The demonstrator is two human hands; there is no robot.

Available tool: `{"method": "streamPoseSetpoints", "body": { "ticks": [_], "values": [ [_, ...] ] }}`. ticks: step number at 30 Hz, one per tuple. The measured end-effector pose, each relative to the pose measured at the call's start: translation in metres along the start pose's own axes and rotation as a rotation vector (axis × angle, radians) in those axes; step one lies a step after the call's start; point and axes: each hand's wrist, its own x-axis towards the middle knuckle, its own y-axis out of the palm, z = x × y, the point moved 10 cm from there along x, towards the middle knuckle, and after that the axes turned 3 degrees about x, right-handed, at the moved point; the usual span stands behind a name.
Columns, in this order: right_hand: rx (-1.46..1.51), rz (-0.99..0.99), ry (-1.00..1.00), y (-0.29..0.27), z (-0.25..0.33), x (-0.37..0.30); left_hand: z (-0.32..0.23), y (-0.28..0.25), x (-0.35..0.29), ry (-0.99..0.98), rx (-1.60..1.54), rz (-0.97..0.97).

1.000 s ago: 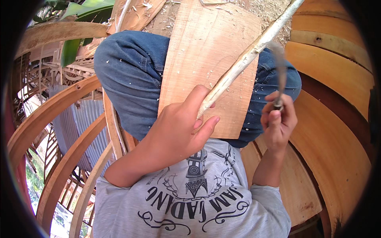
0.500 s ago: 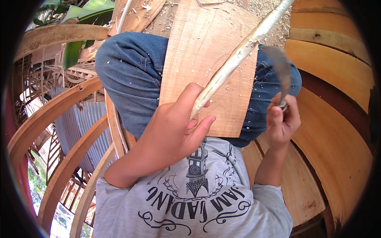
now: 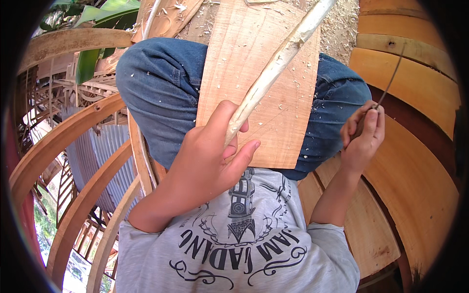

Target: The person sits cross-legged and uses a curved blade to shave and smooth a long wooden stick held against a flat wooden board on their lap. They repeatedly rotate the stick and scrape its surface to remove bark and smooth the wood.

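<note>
My left hand (image 3: 215,141) grips the near end of a pale, peeled wooden stick (image 3: 278,63), which slants up to the right past the top of the view. Below the stick, a flat wooden board (image 3: 234,63) rests across my lap, dotted with small shavings. Out to the right, my right hand (image 3: 364,128) is closed round the handle of a knife (image 3: 391,80). Its blade shows almost edge-on as a thin dark line pointing up and right, apart from the stick. Most of the handle is hidden by my fingers.
My bent knees in blue jeans (image 3: 156,97) flank the board. Curved wooden ribs (image 3: 73,127) rise on the left, with corrugated metal sheet (image 3: 105,156) beyond. Wooden planks (image 3: 410,190) line the right side. Wood shavings (image 3: 337,29) lie scattered at the far end.
My right hand has swung outward to the right, and the knife blade has turned from broadside to edge-on. The stick and my left hand have shifted slightly left.
</note>
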Motion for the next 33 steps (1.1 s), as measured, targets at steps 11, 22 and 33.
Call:
{"method": "streamPoseSetpoints", "body": {
  "ticks": [11,22,33],
  "values": [
    [-0.699,0.265,-0.265,0.071,-0.01,-0.032,0.001,0.01,0.004,-0.028,-0.041,0.013],
    [-0.693,0.275,-0.194,0.067,-0.021,-0.024,0.004,0.009,0.005,-0.026,-0.035,-0.001],
    [-0.7,0.303,-0.227,0.076,-0.005,-0.008,0.004,0.007,0.003,-0.046,-0.069,0.006]
  ]
}}
